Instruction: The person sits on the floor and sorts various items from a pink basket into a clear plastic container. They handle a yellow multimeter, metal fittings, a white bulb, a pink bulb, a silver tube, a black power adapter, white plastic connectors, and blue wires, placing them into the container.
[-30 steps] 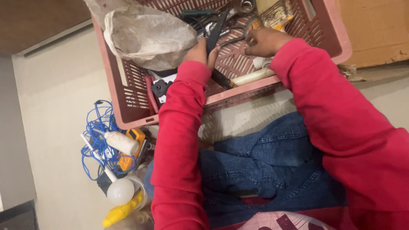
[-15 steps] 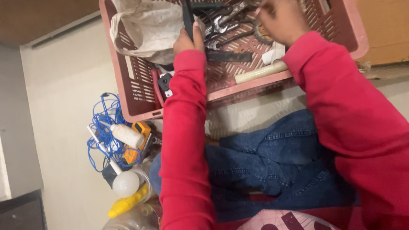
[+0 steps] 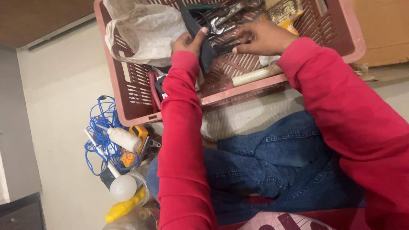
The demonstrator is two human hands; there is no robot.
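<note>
Hands first, from the head view: your left hand (image 3: 187,41) is closed around a dark flat tool (image 3: 200,40), a long black blade-like piece that runs up past your thumb and down below your wrist, slanting over the floor of the pink slotted crate (image 3: 136,91). Your right hand (image 3: 262,37) is just to the right of it, fingers stretched leftward and pinched at a dark slim bar (image 3: 225,48) that lies against the lower part of the black tool; whether the fingers truly grip that bar or only press on it, you cannot tell.

Beyond both hands, at the far side of the crate, lie metal spanners (image 3: 223,19) in a loose heap. Left of your left hand sits a crumpled pale bag (image 3: 147,32), touching the crate's left wall. Nearer you than your right hand, a cream-coloured handle (image 3: 255,75) lies along the crate's near rim.

Outside the crate, down and left of your left sleeve, a tangle of blue wire (image 3: 100,136) lies on the floor with a white bottle (image 3: 123,138) on it, a white bulb (image 3: 122,188) and a yellow nozzle (image 3: 123,208) just below.
</note>
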